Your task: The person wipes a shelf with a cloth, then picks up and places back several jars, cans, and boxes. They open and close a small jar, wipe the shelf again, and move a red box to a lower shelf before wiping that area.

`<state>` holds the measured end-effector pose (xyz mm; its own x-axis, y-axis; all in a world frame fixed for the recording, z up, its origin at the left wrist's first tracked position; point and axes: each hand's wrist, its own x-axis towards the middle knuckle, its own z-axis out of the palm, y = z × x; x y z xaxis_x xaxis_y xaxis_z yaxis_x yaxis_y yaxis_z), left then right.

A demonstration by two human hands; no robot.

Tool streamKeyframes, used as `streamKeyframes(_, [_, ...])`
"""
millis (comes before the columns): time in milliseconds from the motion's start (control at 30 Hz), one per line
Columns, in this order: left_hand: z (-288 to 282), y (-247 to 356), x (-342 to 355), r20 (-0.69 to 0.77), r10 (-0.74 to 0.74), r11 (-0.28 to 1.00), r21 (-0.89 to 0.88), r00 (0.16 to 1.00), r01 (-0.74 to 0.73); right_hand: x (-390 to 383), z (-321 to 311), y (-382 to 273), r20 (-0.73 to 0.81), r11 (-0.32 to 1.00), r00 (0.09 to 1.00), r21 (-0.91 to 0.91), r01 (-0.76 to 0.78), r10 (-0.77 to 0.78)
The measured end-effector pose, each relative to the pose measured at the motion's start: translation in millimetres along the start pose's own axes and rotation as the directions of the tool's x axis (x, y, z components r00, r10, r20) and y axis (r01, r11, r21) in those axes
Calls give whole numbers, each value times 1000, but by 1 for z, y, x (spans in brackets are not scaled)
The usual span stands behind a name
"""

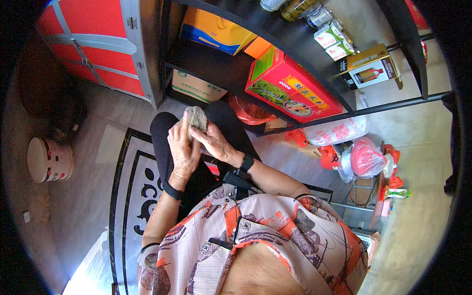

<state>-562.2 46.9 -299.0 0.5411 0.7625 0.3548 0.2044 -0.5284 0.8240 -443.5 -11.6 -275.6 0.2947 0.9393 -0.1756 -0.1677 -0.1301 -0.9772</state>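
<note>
Above my dark-trousered knees, both hands meet around a small grey-green, rough-textured pad [197, 119]; its exact kind is not clear. My left hand [184, 146] has its fingers pressed up along the left side of the pad. From the right, my right hand [220, 143] grips the lower right of it, with the thumb laid on its surface. Part of the pad is hidden behind the fingers. Each wrist wears a black band.
Ahead stands a dark shelf unit [211, 61] with a red carton [295, 88], a cardboard box [196, 87] and small packages. A red cabinet [105, 46] is at the far left, near a white bucket [49, 160]. Plastic bags [368, 156] are heaped on the right. A patterned mat [135, 191] lies below.
</note>
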Motion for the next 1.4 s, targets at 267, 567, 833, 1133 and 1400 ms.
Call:
streamKeyframes(267, [-22,-29,8,-76,-117,987,-119,990,108,102,-79,2,-518,979,839,14,203,-166])
streamKeyframes(567, [-21,-80,5,-296,-448,888,-253,844,383,205,-203,56,-565,508,628,-809,-295,-535])
streamKeyframes(833, [-31,-66,-2,-321,-548,833,-284,772,474,219,-230,93,-368,224,774,-930,-292,-516])
streamKeyframes(1133, [-50,-75,-37,-427,-633,774,-352,646,526,261,-271,95,-690,310,473,-692,-652,-548])
streamKeyframes(1400, [-60,-89,-40,-384,-634,773,-343,671,534,243,-258,84,-594,248,567,-783,-570,-571])
